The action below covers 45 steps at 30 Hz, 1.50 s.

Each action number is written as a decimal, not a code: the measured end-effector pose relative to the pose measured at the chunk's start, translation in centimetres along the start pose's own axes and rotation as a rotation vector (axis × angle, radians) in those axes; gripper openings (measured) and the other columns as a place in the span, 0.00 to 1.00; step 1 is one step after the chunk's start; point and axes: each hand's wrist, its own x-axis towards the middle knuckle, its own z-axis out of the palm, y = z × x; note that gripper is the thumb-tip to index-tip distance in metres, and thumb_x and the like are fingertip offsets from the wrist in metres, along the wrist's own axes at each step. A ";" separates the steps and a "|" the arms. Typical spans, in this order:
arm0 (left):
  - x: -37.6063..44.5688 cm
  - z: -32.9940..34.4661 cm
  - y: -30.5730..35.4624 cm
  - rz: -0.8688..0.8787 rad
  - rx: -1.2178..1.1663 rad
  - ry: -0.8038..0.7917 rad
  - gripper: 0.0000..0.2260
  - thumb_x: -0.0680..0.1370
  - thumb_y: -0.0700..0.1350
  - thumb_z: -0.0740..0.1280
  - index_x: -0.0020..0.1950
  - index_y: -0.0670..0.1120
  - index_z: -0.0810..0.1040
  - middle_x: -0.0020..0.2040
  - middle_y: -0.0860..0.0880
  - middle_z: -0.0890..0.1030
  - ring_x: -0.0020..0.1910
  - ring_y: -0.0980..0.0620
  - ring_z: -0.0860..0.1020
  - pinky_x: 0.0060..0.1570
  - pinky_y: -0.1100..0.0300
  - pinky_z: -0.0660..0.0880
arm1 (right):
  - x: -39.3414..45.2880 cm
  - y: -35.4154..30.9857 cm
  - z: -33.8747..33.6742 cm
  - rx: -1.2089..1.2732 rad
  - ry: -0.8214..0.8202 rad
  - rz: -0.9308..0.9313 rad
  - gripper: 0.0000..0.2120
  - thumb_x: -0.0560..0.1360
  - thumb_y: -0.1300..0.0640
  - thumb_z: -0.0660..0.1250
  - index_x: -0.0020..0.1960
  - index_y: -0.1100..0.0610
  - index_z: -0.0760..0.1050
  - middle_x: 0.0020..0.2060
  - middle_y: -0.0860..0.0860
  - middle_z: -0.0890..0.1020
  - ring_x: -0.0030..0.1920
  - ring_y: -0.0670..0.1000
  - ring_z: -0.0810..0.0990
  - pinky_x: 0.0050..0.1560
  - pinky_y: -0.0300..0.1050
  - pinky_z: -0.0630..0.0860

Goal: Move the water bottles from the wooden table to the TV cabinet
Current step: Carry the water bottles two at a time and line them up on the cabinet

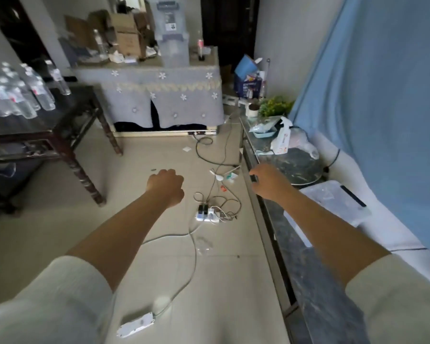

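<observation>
About 10 clear plastic water bottles stand clustered on the dark wooden table at the far left; the blur makes an exact count impossible. Their labels show red patches, but no writing can be read. 1 bottle stands slightly apart at the table's back edge.

2 bare forearms in pale rolled sleeves reach forward over the floor. The left hand is curled into a loose fist and holds nothing. The right hand hangs over the front edge of the TV cabinet, fingers bent downward, with nothing visible in its grasp; whether the fingertips touch the edge cannot be told.

The cabinet's top is dark marbled stone running along the right, beneath a blue curtain. On it lie 1 clear plastic storage box, 1 white packet with red print, unreadable, 1 light blue tray and 1 green potted plant.

The floor is pale beige tile. 2 white power strips lie on it: 1 with plugs and tangled cables between the hands, 1 near the lower edge.

At the back stands a table draped in grey cloth with white flowers, bearing cardboard boxes and a translucent bin.
</observation>
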 end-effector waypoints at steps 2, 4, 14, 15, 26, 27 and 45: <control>0.9 0.0 -4.8 -0.106 -0.033 0.002 0.17 0.80 0.45 0.56 0.69 0.46 0.71 0.66 0.46 0.71 0.67 0.46 0.69 0.60 0.54 0.70 | 4.1 -4.0 0.1 -0.015 0.010 -0.098 0.14 0.75 0.61 0.62 0.59 0.61 0.76 0.58 0.58 0.77 0.59 0.58 0.76 0.60 0.51 0.75; 1.9 -0.1 -8.3 -0.177 -0.064 0.015 0.17 0.80 0.45 0.57 0.68 0.46 0.71 0.65 0.45 0.71 0.66 0.45 0.69 0.59 0.53 0.71 | 7.3 -7.2 -0.3 -0.056 0.014 -0.175 0.10 0.74 0.62 0.62 0.53 0.61 0.76 0.55 0.57 0.75 0.60 0.59 0.75 0.59 0.52 0.74; 11.8 -2.6 -23.6 -0.501 -0.149 0.029 0.16 0.78 0.46 0.60 0.65 0.45 0.75 0.64 0.42 0.74 0.64 0.41 0.73 0.60 0.49 0.73 | 26.8 -21.6 -1.5 -0.006 -0.049 -0.522 0.18 0.73 0.62 0.65 0.63 0.61 0.74 0.64 0.60 0.72 0.65 0.59 0.72 0.63 0.46 0.70; 13.5 -3.3 -25.3 -0.547 -0.162 0.040 0.16 0.78 0.46 0.60 0.65 0.44 0.75 0.64 0.42 0.74 0.65 0.41 0.73 0.60 0.49 0.73 | 29.7 -23.4 -2.0 0.003 -0.042 -0.561 0.18 0.73 0.62 0.65 0.62 0.61 0.75 0.63 0.60 0.73 0.64 0.59 0.72 0.63 0.46 0.70; 20.9 -5.7 -39.1 -0.774 -0.197 0.111 0.16 0.78 0.47 0.60 0.64 0.46 0.76 0.63 0.42 0.74 0.63 0.40 0.74 0.59 0.49 0.74 | 44.2 -41.4 -4.1 -0.033 -0.021 -0.879 0.19 0.77 0.60 0.61 0.67 0.59 0.71 0.66 0.59 0.70 0.66 0.60 0.70 0.66 0.50 0.69; 21.2 -5.5 -40.7 -0.798 -0.194 0.110 0.16 0.78 0.47 0.60 0.64 0.47 0.76 0.63 0.42 0.74 0.63 0.40 0.74 0.59 0.49 0.74 | 45.0 -43.4 -3.9 -0.028 -0.025 -0.916 0.19 0.77 0.59 0.61 0.68 0.59 0.70 0.67 0.59 0.70 0.67 0.59 0.70 0.66 0.49 0.69; 27.4 -1.2 -72.6 -0.937 -0.228 0.099 0.16 0.79 0.47 0.59 0.65 0.46 0.74 0.63 0.44 0.73 0.64 0.43 0.72 0.60 0.50 0.72 | 59.9 -75.9 3.6 -0.022 -0.063 -1.040 0.19 0.77 0.60 0.60 0.68 0.58 0.69 0.68 0.56 0.71 0.65 0.57 0.73 0.60 0.45 0.71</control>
